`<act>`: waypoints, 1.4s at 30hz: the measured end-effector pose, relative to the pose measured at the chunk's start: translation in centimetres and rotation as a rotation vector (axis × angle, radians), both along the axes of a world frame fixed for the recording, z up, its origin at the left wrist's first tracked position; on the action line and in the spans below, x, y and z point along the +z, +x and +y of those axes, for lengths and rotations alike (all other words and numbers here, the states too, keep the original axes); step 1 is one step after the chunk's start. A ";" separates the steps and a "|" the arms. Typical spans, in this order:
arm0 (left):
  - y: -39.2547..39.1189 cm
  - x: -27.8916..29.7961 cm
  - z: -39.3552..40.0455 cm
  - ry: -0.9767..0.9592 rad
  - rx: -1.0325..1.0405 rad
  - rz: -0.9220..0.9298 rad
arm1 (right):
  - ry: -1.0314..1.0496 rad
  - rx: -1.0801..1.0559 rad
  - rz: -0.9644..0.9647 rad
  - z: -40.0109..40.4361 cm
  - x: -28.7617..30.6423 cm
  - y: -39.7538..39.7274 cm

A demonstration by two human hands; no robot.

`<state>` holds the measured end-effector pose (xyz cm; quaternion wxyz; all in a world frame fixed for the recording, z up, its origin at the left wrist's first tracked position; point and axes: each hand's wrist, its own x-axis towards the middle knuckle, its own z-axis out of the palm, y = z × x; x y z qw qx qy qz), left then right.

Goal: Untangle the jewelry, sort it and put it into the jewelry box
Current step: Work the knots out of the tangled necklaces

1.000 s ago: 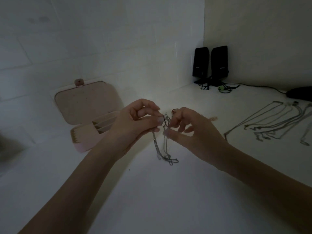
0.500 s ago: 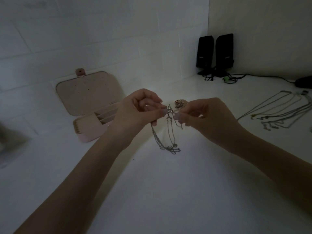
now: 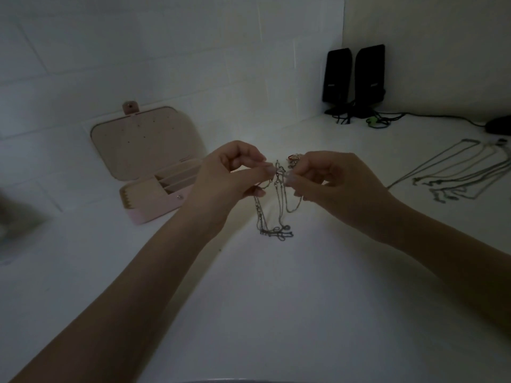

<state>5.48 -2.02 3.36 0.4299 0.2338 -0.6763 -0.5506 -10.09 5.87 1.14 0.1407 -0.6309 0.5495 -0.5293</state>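
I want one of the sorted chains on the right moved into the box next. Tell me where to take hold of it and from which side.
Judging by how the laid-out chains lie, flat and fanned on the table, pinch one from above with the fingers at its near clasp end, where the ends spread apart; farther back they bunch together, so a neighbour might come along.

Two black desktop speakers [image 3: 355, 81] are standing side by side in the corner at about one o'clock, close against the white brick wall [image 3: 138, 51]. Dark cables [image 3: 370, 118] are lying tangled at their feet, and one cord is trailing away toward three o'clock to a dark rounded object [image 3: 499, 125] sitting at the edge of the white tabletop [image 3: 276, 313].
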 end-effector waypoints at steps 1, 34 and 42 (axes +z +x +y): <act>0.0 0.0 0.1 0.001 0.004 0.002 | -0.019 0.000 0.051 0.1 -0.1 0.1; -0.2 -0.2 0.2 0.235 -0.134 0.065 | 0.228 0.172 -0.421 0.3 0.8 -0.1; -0.4 -0.3 0.4 0.198 -0.087 0.104 | 0.192 0.141 -0.341 0.5 0.9 0.2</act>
